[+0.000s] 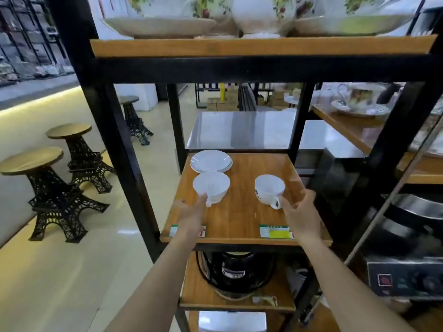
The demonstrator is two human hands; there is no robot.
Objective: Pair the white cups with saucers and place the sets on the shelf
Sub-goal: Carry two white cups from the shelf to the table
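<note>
Two white cups stand on the wooden middle shelf (242, 212). The left cup (212, 186) has its handle toward me, and my left hand (191, 215) touches its near side with the fingertips. The right cup (268, 188) carries a small dark mark, and its handle points to the front right. My right hand (300, 213) is at that handle, fingers spread, touching it without a closed grip. Behind the left cup lies a small stack of white saucers (211, 161) at the shelf's back left corner.
Black metal posts (124, 144) frame the shelf. Flowered china (261, 15) fills the shelf above. A black appliance (236, 271) sits on the shelf below. Price labels (275, 231) line the front edge. Tower-shaped stools (50, 188) stand on the floor to the left.
</note>
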